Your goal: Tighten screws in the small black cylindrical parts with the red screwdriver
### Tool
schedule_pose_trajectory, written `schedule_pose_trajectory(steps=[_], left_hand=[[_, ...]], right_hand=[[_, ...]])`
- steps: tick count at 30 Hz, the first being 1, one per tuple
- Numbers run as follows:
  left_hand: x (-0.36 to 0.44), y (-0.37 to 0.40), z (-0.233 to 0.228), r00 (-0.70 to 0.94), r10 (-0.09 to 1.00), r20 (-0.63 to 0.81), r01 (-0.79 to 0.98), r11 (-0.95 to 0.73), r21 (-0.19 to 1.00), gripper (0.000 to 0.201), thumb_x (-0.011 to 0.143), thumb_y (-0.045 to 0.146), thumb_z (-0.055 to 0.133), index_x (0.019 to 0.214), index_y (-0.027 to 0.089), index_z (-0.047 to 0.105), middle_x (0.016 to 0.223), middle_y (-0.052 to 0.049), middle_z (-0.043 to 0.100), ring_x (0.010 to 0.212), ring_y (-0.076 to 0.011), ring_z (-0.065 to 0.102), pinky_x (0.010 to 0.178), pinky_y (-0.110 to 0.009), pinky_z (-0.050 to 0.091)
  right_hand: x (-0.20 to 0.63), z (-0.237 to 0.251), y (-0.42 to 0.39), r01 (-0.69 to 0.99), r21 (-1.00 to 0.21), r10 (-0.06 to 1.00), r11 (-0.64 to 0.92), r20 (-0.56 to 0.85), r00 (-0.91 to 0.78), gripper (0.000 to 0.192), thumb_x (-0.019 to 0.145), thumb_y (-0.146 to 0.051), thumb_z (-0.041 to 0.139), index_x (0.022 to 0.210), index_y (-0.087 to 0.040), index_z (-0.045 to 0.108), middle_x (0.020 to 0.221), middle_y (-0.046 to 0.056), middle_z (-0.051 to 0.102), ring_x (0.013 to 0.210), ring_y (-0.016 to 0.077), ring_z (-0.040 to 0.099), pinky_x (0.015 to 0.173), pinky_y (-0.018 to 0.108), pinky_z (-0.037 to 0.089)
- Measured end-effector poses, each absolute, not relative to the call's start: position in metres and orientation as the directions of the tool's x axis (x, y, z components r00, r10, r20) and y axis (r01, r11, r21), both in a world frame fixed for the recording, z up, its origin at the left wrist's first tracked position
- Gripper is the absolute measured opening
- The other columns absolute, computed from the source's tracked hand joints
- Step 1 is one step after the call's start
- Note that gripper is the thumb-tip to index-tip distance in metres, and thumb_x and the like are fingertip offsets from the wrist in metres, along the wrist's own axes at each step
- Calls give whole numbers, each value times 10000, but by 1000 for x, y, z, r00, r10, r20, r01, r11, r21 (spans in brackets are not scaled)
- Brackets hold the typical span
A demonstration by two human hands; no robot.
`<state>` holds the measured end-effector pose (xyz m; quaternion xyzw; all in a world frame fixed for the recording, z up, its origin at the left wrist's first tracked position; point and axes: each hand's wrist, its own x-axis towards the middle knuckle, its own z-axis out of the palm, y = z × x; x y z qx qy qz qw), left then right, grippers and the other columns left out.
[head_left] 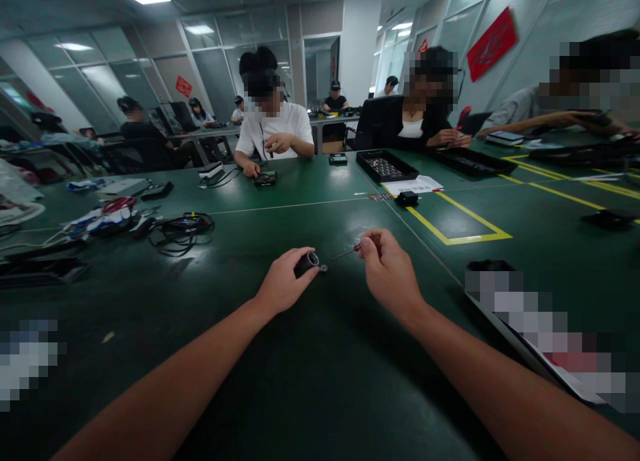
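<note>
My left hand (283, 282) grips a small black cylindrical part (307, 263) with a silvery ring at its open end, held just above the green table (310, 374). My right hand (387, 270) pinches a thin screwdriver (345, 252) with a red handle. Its metal tip points left and reaches the silvery end of the cylinder. Both forearms stretch in from the bottom edge.
A tangle of black cables (181, 231) and red-handled scissors (119, 203) lie at the left. A black parts tray (386, 165), a white paper (419, 184) and a small black box (407, 198) sit beyond a yellow taped rectangle (463, 229). Other people work across the table.
</note>
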<state>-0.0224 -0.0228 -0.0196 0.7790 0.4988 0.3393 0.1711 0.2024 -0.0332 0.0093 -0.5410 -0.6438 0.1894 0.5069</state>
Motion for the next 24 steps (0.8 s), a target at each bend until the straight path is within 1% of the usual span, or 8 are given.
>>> schedule_pose_trajectory(steps=[4,7,9,12,17,19,22,24], left_hand=[[-20,-25,-10,222,934,278,632,-355,689,321,997,280,468,1282,189,584,1100,-81,698,948,-229,662,844,-381,533],[-16,-25,-4,259,948,183,690,-315,652,288,981,419,534,1135,194,628,959,-69,699,819,-230,648,739,-368,518],[-13,-23,-2,315,937,148,731,-340,592,279,936,466,615,1014,201,656,925,-67,701,811,-240,651,729,-369,510],[-9,-17,-4,386,913,133,758,-396,518,203,939,397,615,959,205,678,949,-72,704,844,-246,659,735,-369,510],[-3,-5,-13,432,891,139,815,-452,362,285,931,332,624,1176,220,715,1055,-111,705,956,-292,677,813,-402,528],[-2,0,-13,471,876,99,824,-477,306,289,921,329,635,1168,222,742,1042,-117,713,957,-305,684,817,-408,528],[-4,6,-10,529,846,67,797,-522,303,230,938,344,606,1034,230,782,988,-98,736,928,-284,694,808,-384,521],[-11,7,-7,517,854,59,780,-498,379,233,940,381,601,986,237,778,975,-80,751,911,-266,702,788,-362,516]], right_hand=[[203,11,-34,496,-801,894,337,437,99,172,1007,-363,452,962,-240,565,837,57,694,730,229,640,661,362,430],[203,12,-34,478,-802,886,358,454,99,164,1007,-357,454,959,-242,561,843,60,696,750,233,649,678,364,439],[203,12,-34,467,-804,880,369,464,104,159,1003,-354,456,955,-244,558,841,59,700,753,234,652,688,367,444],[202,14,-34,459,-807,877,372,467,110,160,1000,-360,458,954,-244,559,837,57,705,753,236,655,694,370,446],[202,16,-35,458,-807,878,373,466,106,164,1000,-366,459,953,-246,560,838,58,707,752,238,657,691,368,443],[203,16,-35,458,-807,880,373,464,100,167,1004,-366,455,959,-244,561,843,58,705,757,236,656,693,366,443],[203,16,-35,457,-808,885,371,456,89,173,1011,-370,454,973,-240,561,858,59,701,768,234,655,701,366,447],[204,15,-36,454,-813,890,366,448,85,176,1013,-374,453,985,-239,562,860,57,697,771,232,654,705,367,448]])
